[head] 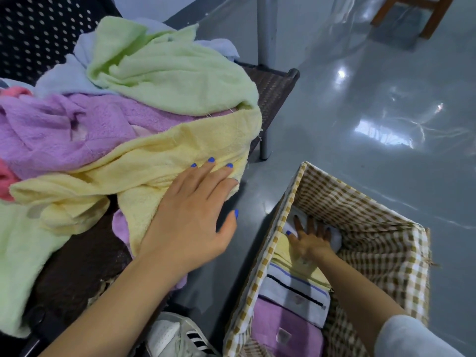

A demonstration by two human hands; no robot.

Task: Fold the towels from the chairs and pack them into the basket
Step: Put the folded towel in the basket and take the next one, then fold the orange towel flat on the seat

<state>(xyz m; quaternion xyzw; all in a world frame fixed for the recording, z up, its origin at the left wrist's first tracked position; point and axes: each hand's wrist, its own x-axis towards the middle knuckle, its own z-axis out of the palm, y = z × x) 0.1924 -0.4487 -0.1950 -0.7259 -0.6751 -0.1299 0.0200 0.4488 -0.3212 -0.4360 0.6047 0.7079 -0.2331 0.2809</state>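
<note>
A loose pile of towels covers the dark chair (273, 91) at the left: a yellow towel (144, 171) in front, a purple towel (64, 130) behind it, a green towel (164, 73) on top. My left hand (190, 215) rests flat on the yellow towel, fingers straight. At the lower right stands the basket (365, 207) with its brown checked lining. Inside it lie folded towels: a white one (334, 239), a yellow one (286, 256), a striped white one (291, 292) and a purple one (283, 328). My right hand (309, 240) presses down on the white and yellow folded towels with spread fingers.
A pink towel (7, 181) and a pale blue towel (61, 76) lie in the pile too. Another green towel (23, 253) hangs at the left. Shiny grey floor (360, 112) lies right of the chair. A white sneaker (175, 336) is at the bottom, a wooden chair (435, 16) far right.
</note>
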